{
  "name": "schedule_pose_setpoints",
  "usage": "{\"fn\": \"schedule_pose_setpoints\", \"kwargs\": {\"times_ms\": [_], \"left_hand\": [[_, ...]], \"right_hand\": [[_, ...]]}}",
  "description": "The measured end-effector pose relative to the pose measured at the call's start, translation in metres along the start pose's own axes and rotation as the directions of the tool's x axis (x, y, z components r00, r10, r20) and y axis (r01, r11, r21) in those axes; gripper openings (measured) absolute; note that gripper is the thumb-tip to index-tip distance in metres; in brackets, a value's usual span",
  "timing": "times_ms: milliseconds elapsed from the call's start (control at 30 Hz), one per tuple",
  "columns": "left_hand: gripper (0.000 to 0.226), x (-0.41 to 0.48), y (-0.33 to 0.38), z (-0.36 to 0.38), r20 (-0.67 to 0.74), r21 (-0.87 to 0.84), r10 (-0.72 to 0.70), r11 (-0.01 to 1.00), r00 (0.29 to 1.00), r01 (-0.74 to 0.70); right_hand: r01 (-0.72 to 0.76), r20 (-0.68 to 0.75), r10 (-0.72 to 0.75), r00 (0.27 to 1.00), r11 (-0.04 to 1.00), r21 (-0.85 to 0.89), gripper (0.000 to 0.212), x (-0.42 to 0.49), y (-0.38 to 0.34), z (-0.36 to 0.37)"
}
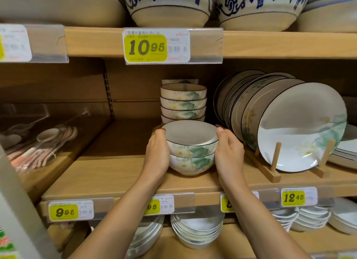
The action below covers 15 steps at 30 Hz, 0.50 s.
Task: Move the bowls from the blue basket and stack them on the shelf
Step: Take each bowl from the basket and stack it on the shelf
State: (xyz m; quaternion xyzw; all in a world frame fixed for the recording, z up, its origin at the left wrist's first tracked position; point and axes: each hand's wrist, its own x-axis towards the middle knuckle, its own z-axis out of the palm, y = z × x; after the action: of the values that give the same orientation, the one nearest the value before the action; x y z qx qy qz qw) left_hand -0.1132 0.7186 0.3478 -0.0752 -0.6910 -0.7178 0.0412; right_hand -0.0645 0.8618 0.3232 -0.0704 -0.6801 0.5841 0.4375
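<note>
Two white bowls with green leaves and yellow flowers [191,152] sit nested, one in the other, on the wooden shelf [116,173]. My left hand [157,152] grips the pair on its left side and my right hand [229,150] grips it on the right, thumbs at the upper rim. Behind them stands a taller stack of several matching bowls [183,103]. The blue basket is out of view.
Matching plates [289,127] lean in a wooden rack [270,171] just right of my right hand. Packed spoons [40,146] lie at the left. Large blue-patterned bowls [170,5] fill the shelf above; white dishes [197,231] sit below. Bare shelf lies left of the bowls.
</note>
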Motion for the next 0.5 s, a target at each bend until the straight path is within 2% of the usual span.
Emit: {"fn": "schedule_pose_setpoints", "kwargs": {"times_ms": [100, 233, 400, 500], "left_hand": [[0.051, 0.0003, -0.0004, 0.0004, -0.009, -0.010, -0.006, 1.000, 1.000, 0.006], [0.053, -0.0005, 0.0000, -0.0004, -0.004, -0.027, -0.012, 1.000, 1.000, 0.012], [0.034, -0.0005, -0.0005, -0.0048, -0.048, -0.031, 0.020, 0.999, 0.999, -0.022], [0.036, -0.0004, -0.0018, -0.0048, -0.057, -0.006, 0.042, 0.999, 0.998, -0.042]], "right_hand": [[0.002, 0.006, -0.002, 1.000, 1.000, 0.027, 0.039, -0.0009, 0.0001, -0.0009], [-0.019, 0.005, 0.018, 1.000, 0.998, 0.064, 0.029, -0.0011, -0.0005, 0.0004], [-0.040, -0.014, 0.040, 0.999, 0.998, 0.052, 0.031, 0.0011, 0.0015, 0.0020], [-0.048, -0.013, 0.049, 0.999, 0.998, 0.031, 0.030, 0.0021, 0.0004, 0.0025]]}}
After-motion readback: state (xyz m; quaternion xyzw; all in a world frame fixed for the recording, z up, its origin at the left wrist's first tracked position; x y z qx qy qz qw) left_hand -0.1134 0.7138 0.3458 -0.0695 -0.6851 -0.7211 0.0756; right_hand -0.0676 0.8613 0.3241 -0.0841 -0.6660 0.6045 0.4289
